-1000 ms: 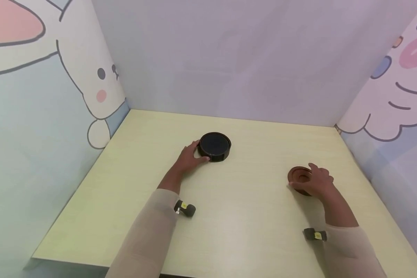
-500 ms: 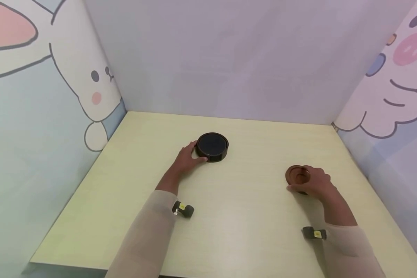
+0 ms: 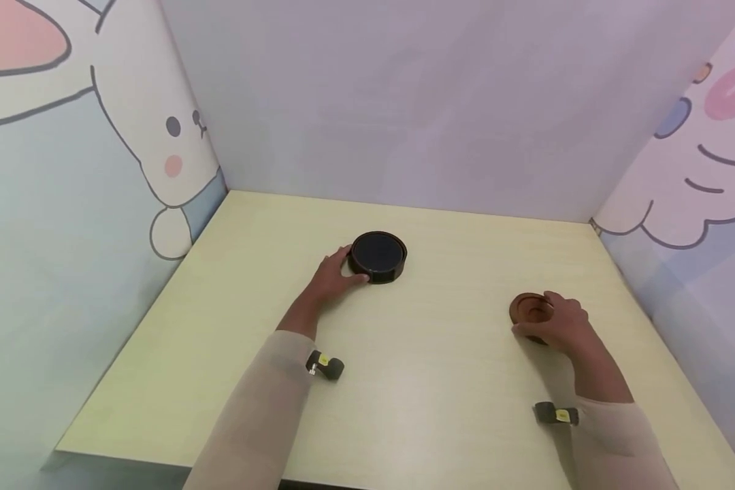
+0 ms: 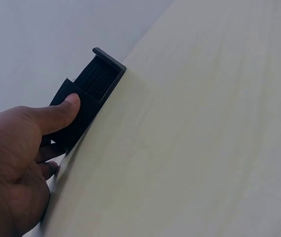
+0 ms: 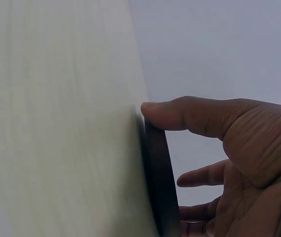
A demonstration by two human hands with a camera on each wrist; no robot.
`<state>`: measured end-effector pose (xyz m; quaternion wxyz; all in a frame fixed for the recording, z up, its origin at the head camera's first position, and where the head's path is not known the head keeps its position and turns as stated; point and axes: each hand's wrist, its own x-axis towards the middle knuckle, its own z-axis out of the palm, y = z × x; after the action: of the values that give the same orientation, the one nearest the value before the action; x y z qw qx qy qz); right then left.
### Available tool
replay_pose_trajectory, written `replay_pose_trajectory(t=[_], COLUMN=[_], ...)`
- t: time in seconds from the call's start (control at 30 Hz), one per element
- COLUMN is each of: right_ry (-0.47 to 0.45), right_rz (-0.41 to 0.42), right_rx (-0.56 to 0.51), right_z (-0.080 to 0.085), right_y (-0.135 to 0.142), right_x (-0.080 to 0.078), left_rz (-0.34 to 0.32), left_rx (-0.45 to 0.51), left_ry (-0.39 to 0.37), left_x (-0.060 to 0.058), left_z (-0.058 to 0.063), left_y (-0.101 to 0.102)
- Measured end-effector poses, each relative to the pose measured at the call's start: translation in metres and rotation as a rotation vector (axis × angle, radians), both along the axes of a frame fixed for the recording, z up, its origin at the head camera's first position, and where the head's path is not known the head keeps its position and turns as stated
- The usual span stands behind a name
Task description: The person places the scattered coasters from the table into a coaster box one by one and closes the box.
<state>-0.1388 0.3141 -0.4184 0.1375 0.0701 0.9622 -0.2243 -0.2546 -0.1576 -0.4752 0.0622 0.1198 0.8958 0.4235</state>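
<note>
A round black coaster holder (image 3: 377, 253) stands near the middle of the table. Through its side slot, the left wrist view shows the edges of several dark coasters stacked inside (image 4: 99, 77). My left hand (image 3: 333, 280) grips the holder's left side, thumb at the front and fingers round the back, partly hidden. Farther right, my right hand (image 3: 562, 324) holds a round brown coaster (image 3: 523, 308) with ringed grooves by its rim. In the right wrist view the thumb presses on the edge of that coaster (image 5: 161, 173). Whether it touches the table, I cannot tell.
Both things are on a pale wooden table (image 3: 429, 381). A plain lilac wall (image 3: 398, 102) rises behind it, and cartoon-printed walls (image 3: 67, 218) stand at both sides. A small black camera mount sits on each sleeve (image 3: 263, 408).
The right hand's fingertips, raised off the coaster a second ago, have come down to its far rim. The left hand and the holder have stayed put; the head view has shifted slightly.
</note>
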Motion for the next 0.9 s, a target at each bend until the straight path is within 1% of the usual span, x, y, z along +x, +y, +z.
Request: replay_pose_trajectory(t=[0.17, 0.3, 0.43, 0.57, 0.7, 0.9], right_ry=[-0.013, -0.036, -0.029, -0.015, 0.001, 0.044], right_rz=[-0.047, -0.091, -0.113, -0.113, -0.099, -0.091], right_rx=[-0.029, -0.056, -0.086, -0.11, -0.11, -0.109], right_z=[0.0, 0.001, 0.003, 0.003, 0.005, 0.008], right_y=[0.001, 0.001, 0.001, 0.0, -0.003, -0.012], right_x=[-0.001, -0.001, 0.0, -0.002, -0.003, -0.006], left_rz=[-0.004, -0.006, -0.007, -0.01, -0.005, 0.006], left_rx=[0.001, 0.007, 0.022, 0.012, 0.003, 0.015], left_ry=[0.011, 0.004, 0.006, 0.018, 0.01, 0.011], left_x=[-0.001, -0.001, -0.001, -0.003, -0.002, -0.001], left_z=[0.001, 0.001, -0.001, -0.005, -0.008, -0.006], left_y=[0.0, 0.0, 0.0, -0.001, -0.003, -0.005])
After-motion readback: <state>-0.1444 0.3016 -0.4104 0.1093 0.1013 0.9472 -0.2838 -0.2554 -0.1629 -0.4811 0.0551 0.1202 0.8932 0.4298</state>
